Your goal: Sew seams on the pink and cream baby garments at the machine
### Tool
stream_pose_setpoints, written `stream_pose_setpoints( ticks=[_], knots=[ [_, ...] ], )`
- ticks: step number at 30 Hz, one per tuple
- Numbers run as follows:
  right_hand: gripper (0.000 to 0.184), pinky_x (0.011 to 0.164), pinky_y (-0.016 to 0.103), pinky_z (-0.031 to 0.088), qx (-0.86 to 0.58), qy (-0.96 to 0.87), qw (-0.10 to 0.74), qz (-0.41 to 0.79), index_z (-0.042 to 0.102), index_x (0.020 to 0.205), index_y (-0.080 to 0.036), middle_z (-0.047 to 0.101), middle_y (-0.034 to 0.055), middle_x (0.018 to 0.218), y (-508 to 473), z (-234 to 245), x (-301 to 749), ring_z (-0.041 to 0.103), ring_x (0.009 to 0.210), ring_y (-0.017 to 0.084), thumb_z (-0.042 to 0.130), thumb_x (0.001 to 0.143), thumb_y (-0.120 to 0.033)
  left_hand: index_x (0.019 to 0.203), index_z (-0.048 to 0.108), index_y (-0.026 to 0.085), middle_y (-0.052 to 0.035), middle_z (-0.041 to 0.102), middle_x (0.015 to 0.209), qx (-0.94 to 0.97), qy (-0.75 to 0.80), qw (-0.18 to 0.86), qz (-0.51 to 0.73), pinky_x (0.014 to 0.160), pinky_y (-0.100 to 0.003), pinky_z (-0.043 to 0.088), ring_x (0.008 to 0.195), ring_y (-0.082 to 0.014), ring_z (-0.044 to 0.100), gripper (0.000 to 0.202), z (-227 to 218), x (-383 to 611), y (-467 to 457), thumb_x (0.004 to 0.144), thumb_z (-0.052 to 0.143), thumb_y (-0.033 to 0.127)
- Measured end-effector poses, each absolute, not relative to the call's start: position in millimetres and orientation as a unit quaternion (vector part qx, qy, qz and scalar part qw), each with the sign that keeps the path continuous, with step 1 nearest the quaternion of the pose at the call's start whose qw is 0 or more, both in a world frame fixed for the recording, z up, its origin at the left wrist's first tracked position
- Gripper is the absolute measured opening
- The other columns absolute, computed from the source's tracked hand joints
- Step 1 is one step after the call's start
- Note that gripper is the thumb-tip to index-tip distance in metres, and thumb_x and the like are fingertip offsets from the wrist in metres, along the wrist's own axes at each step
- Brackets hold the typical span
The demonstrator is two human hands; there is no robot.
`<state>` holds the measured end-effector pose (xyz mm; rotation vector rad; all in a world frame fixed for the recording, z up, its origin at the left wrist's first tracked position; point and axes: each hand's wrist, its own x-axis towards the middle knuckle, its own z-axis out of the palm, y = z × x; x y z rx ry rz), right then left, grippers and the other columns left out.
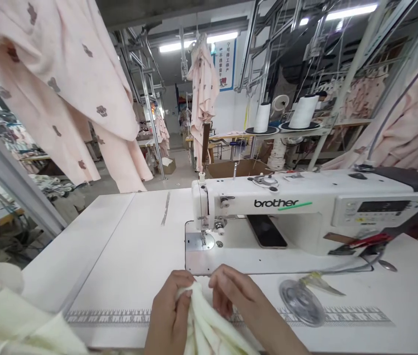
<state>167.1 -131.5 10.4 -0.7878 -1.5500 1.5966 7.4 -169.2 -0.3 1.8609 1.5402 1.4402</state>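
A bunched piece of cream cloth (209, 328) hangs in folds at the front edge of the table, below the sewing machine. My left hand (172, 310) is closed on its upper end, thumb and fingers pinching the fabric. Just to the right, my right hand (236, 293) hovers with loosely bent, parted fingers; I see nothing in them, though the palm side is hidden. Beyond both hands stands the white Brother sewing machine (305, 202), its needle and presser foot (204, 239) over the metal needle plate.
A phone (268, 231) lies under the machine arm. Right of my hands are a clear round disc (301, 301) and thread snips (323, 283). A printed ruler (109, 317) runs along the table front. Pale cloth (17, 315) lies at left; pink garments (57, 84) hang above.
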Motion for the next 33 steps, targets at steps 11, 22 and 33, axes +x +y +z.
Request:
stream_pose_setpoints(
  ticks=[11,22,33],
  knots=[
    [0.027,0.062,0.022,0.038,-0.327,-0.72,0.374,0.485,0.058,0.08,-0.022,0.058,-0.0032,0.07,-133.4,26.9,178.4,0.052,0.066,0.014,0.039,0.092,-0.037,0.11,0.049,0.022,-0.0018,0.054,0.09,0.508,0.52,0.504,0.467,0.068,-0.025,0.046,0.077,-0.0141,0.057,0.036,31.1,16.7,-154.8,0.077,0.059,0.035],
    [0.016,0.061,0.023,0.036,-0.439,-0.72,0.41,0.347,0.056,0.08,-0.023,0.061,-0.0034,0.072,-88.0,1.4,179.2,0.055,0.067,0.016,0.044,0.087,-0.031,0.078,0.057,0.014,0.0007,0.054,0.067,0.613,0.527,0.474,0.349,0.056,-0.02,0.036,0.062,-0.0102,0.048,0.027,37.3,7.9,-95.6,0.075,0.06,0.041],
    [0.009,0.058,0.024,0.032,-0.594,-0.702,0.266,0.288,0.062,0.07,-0.019,0.063,0.0017,0.066,-20.1,-17.9,158.8,0.058,0.069,0.019,0.055,0.075,-0.019,0.08,0.062,0.017,-0.0038,0.065,0.079,0.68,0.633,0.29,0.23,0.069,-0.027,0.038,0.075,-0.0194,0.057,0.02,0.5,3.8,-32.4,0.075,0.045,0.026]
  ],
)
